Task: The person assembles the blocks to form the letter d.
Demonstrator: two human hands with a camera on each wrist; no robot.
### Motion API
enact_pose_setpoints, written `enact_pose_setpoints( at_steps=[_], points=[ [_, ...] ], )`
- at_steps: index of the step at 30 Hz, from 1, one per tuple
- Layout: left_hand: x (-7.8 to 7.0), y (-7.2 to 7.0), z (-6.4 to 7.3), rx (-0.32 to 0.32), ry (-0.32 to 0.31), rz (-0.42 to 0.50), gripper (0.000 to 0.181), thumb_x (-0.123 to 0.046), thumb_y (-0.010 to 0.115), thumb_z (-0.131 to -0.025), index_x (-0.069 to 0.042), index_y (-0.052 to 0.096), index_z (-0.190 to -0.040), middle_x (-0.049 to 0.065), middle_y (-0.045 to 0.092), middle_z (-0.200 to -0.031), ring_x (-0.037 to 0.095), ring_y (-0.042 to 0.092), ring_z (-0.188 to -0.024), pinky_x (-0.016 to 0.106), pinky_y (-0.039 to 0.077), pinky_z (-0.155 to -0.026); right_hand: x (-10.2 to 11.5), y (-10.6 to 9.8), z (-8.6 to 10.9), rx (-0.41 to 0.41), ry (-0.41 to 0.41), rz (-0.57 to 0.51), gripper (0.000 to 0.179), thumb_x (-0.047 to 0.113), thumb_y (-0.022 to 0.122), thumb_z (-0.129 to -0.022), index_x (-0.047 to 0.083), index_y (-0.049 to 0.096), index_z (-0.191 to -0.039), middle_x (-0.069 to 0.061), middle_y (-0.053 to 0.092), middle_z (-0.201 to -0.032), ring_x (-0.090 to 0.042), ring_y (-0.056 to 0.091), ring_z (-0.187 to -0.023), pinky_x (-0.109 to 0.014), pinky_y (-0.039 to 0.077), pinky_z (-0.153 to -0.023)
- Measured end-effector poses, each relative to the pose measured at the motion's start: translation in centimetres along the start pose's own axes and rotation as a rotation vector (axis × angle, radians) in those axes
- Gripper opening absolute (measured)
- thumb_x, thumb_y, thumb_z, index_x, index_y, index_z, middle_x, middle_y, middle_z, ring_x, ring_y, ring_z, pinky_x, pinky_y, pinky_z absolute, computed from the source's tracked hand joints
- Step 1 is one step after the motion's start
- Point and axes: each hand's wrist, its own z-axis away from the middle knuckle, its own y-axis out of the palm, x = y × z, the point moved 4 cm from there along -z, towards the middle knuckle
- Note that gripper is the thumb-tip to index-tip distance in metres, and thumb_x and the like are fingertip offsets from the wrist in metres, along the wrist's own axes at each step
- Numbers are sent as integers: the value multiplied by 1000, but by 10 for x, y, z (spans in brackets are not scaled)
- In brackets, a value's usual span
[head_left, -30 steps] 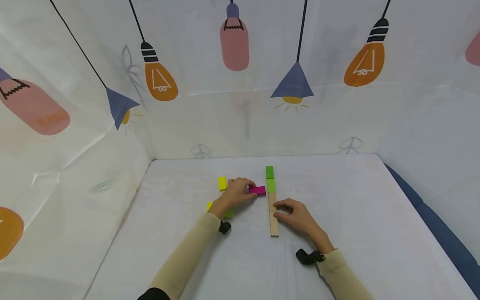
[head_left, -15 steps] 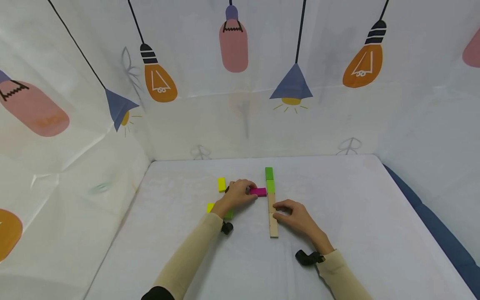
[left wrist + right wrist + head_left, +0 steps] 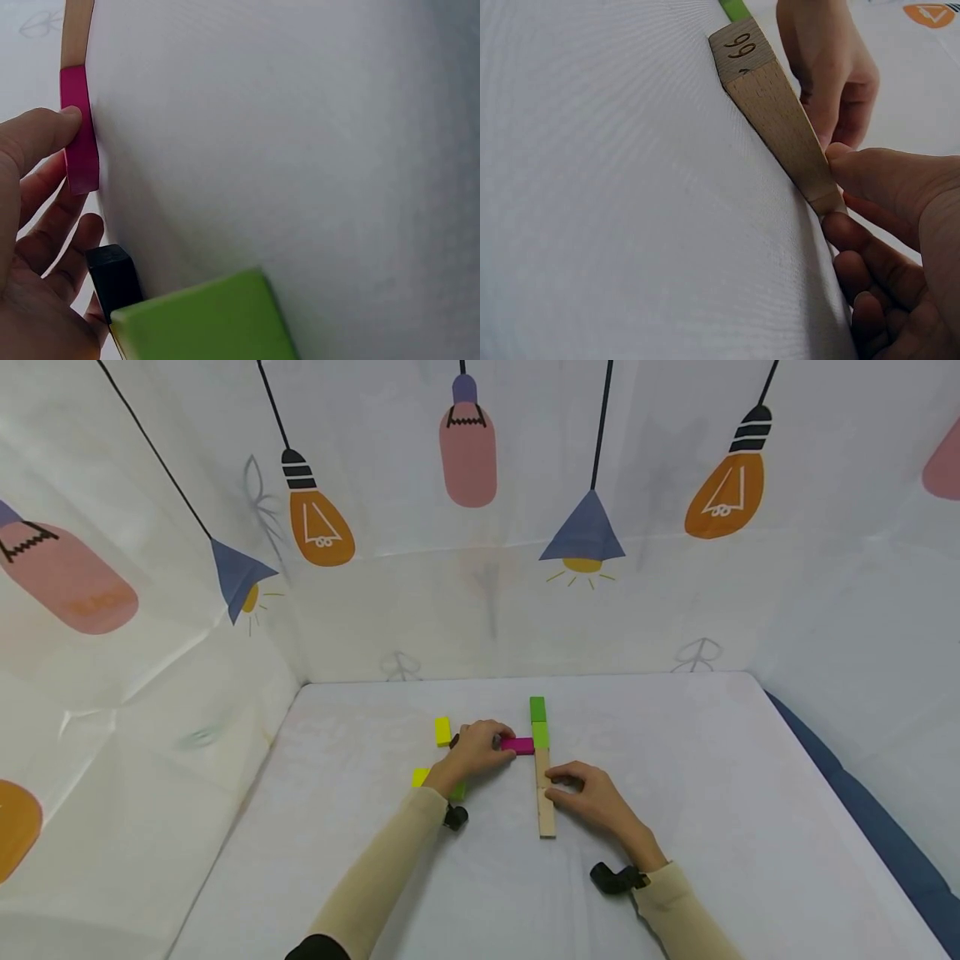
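My left hand (image 3: 480, 749) pinches a magenta block (image 3: 517, 746) between thumb and fingers, in the head view and the left wrist view. The block's right end meets the side of a straight row of blocks. That row runs away from me: two wooden blocks (image 3: 544, 793) at the near end, two green blocks (image 3: 538, 722) at the far end. My right hand (image 3: 592, 795) lies along the row's right side, its thumb and index fingertips touching the wood. In the right wrist view, the near wooden block (image 3: 780, 124) has digits marked on its end.
Left of the row lie yellow blocks (image 3: 442, 732), with another green block (image 3: 214, 322) and a black block (image 3: 112, 277) partly behind my left hand. The white table (image 3: 712, 793) is enclosed by white sheeting (image 3: 412, 602) printed with lamps.
The magenta block has shifted slightly right with my left hand and come up against the row. My right hand stays in place. The whole view has sunk a little.
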Motion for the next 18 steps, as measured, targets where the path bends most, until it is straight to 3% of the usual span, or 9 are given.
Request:
enact_pose_setpoints(
  at_steps=[9,18],
  points=[
    [-4,-2,5,-9,4,-8,33,-33,74,-95,-17,72,-125,2,72,-124,21,60,-109,48,40,-100,0,0,0,4,23,15,32,31,82,-89,18,76,-118,3,74,-117,-16,67,-108,-37,55,-97],
    [-5,-11,10,-56,19,-10,41,-41,72,-95,-20,69,-130,3,66,-135,25,57,-125,50,41,-100,1,1,1,6,23,25,32,31,81,-90,17,76,-118,3,74,-117,-17,67,-109,-38,55,-97]
  ],
)
